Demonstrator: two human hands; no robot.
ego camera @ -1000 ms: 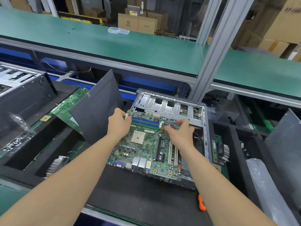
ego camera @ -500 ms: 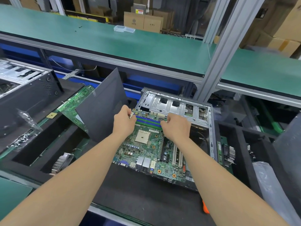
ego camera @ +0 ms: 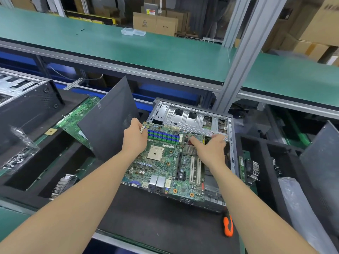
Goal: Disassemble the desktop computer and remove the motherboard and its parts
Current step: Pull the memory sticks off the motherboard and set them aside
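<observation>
A green motherboard (ego camera: 165, 162) lies in the open grey computer case (ego camera: 192, 118) on the black mat, its near edge sticking out past the case. My left hand (ego camera: 134, 139) grips the board's far left corner beside the blue and green memory slots (ego camera: 163, 135). My right hand (ego camera: 211, 145) hovers over the board's far right part with fingers spread and relaxed, thumb near a small heatsink (ego camera: 190, 150). I cannot tell whether it touches the board.
A black side panel (ego camera: 108, 121) leans left of the case, over another green board (ego camera: 77, 116). Black foam trays flank the case and hold heatsinks (ego camera: 62, 184) and parts. An orange-handled tool (ego camera: 228, 226) lies on the mat at front right. A green shelf runs behind.
My right hand has moved from the memory slots to the board's far right part and spread its fingers. The left hand keeps its grip on the corner.
</observation>
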